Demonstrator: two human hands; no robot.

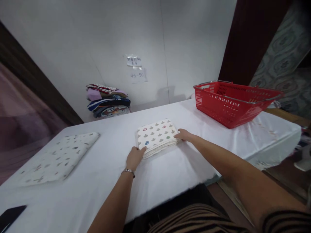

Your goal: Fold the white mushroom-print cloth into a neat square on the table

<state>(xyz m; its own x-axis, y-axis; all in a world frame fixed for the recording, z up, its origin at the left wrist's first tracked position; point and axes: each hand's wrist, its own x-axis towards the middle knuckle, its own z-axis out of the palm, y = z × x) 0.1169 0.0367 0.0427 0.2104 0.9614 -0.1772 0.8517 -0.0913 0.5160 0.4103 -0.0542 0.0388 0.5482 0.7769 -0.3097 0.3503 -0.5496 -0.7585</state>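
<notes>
A folded cream cloth (156, 136) with small grey, red, blue and green prints lies in the middle of the white-covered table (170, 168). My left hand (134, 157) grips its near left corner, fingers curled over the edge. At the cloth's right edge, my right hand (184, 134) has its fingers pressed into the fold. A bracelet shows on my left wrist.
A second folded patterned cloth (58, 157) lies at the left. A red plastic basket (230, 102) with metal handles stands at the right rear. A stack of folded clothes (108, 102) sits against the wall. A dark phone (11, 215) lies at the near left corner.
</notes>
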